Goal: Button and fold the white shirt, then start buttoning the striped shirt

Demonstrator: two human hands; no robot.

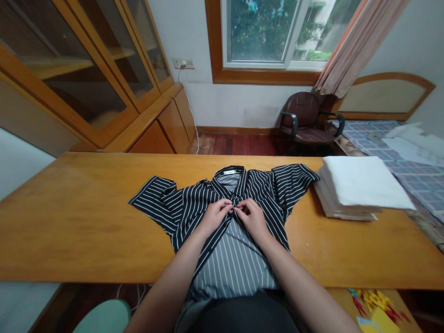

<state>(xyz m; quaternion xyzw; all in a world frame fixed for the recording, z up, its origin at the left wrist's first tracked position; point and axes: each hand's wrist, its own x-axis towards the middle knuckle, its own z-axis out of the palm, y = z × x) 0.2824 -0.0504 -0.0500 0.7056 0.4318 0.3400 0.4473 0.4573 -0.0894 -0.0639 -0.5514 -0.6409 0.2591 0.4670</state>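
A black shirt with white stripes lies face up on the wooden table, its collar toward the far edge and its short sleeves spread to both sides. Below the upper chest the front falls open, and the paler grey inside shows. My left hand pinches the left front edge near the upper placket. Close beside it, my right hand pinches the other front edge. The fingertips of both hands nearly meet; any button between them is too small to make out.
To the right a stack of folded white cloths stands on the table. Beyond are a brown armchair and a bed. A glass-door cabinet rises at left; a green stool sits below the near edge.
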